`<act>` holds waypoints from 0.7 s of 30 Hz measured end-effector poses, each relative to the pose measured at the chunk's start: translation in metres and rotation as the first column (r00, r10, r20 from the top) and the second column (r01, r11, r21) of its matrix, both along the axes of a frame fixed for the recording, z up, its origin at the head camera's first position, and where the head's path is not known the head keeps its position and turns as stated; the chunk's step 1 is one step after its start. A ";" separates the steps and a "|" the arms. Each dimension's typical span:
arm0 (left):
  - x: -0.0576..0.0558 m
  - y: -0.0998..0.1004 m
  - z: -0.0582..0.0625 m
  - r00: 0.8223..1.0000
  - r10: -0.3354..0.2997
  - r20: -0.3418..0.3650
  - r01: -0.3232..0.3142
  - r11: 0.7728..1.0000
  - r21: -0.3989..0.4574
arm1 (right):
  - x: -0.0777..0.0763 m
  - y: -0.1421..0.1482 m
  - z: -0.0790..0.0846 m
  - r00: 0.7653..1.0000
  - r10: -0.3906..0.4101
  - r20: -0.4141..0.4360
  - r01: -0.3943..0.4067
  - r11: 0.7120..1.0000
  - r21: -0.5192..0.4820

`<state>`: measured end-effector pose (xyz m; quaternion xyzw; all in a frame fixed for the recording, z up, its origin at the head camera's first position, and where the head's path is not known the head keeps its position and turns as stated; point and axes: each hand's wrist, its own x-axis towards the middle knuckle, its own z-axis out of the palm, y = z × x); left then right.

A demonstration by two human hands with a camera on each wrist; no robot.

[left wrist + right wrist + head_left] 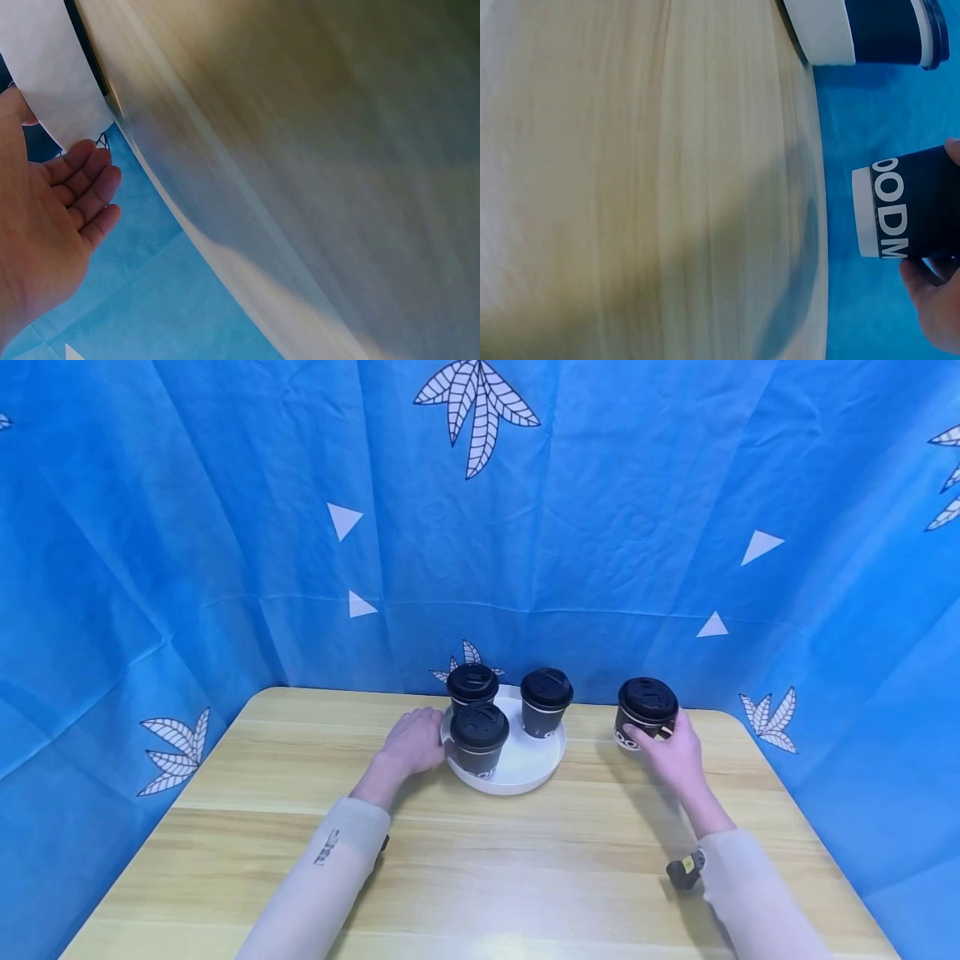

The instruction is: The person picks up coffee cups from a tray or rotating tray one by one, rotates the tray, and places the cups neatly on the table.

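A round white tray [525, 770] carries three black paper coffee cups with black lids: one at the back left [472, 683], one at the front left [478, 747], one on the right [543, 703]. My left hand [412, 742] holds the tray's left rim; in the left wrist view its fingers [96, 184] bend at the tray's outer side [56, 75], the thumb on the other side. To the right of the tray my right hand [675, 752] grips a fourth such cup [628, 720]. In the right wrist view that cup [915, 206] is held off the table, white lettering showing.
The wooden table [510, 868] has its back edge against a blue curtain [637, 527] with leaf and triangle prints. More curtain hangs along both sides. A small dark device [684, 868] sits at the right wrist.
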<state>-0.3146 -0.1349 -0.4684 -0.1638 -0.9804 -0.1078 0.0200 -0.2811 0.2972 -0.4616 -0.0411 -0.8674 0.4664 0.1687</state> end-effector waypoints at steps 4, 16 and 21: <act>0.000 0.000 0.000 1.000 -0.001 0.002 0.001 1.000 0.000 | -0.003 0.005 0.003 1.000 -0.010 0.005 0.010 1.000 0.020; -0.001 0.001 0.000 1.000 0.002 0.010 -0.002 1.000 -0.003 | -0.013 0.022 0.008 0.998 -0.058 0.022 0.057 0.998 0.033; -0.002 0.001 0.000 1.000 0.005 0.021 -0.005 1.000 -0.003 | -0.016 0.029 0.008 0.996 -0.082 0.041 0.080 0.996 0.033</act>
